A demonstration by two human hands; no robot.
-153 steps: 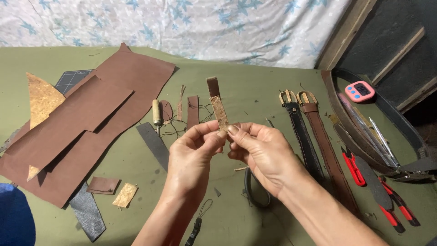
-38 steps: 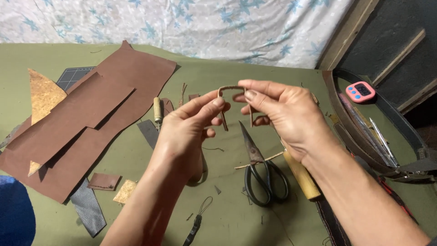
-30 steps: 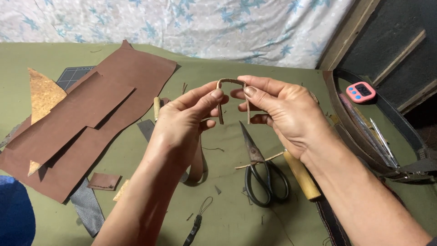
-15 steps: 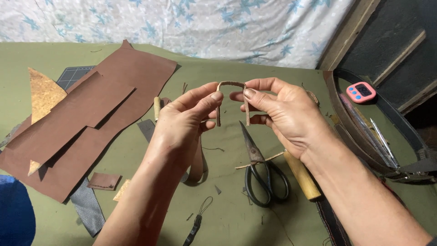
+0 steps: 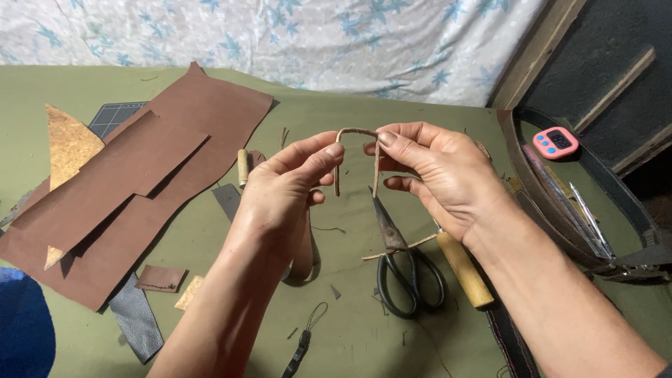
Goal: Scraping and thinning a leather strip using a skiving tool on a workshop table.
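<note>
A short brown leather strip is bent into an arch above the green table, its two ends hanging down. My left hand pinches the strip's left side between thumb and forefinger. On the strip's right side, the thumb and forefinger of my right hand hold it. Black-handled scissors lie on the table right below my hands. A wooden-handled tool lies beside them, partly under my right wrist.
Large brown leather sheets cover the left of the table, with a tan cork-like triangle and a cutting mat corner. Small leather scraps lie near the front. A pink timer and belts sit at right.
Five seconds ago both hands held a flat strip upright. It is now bent into an arch, and over the last second my hands have crept slightly closer, narrowing the arch.
</note>
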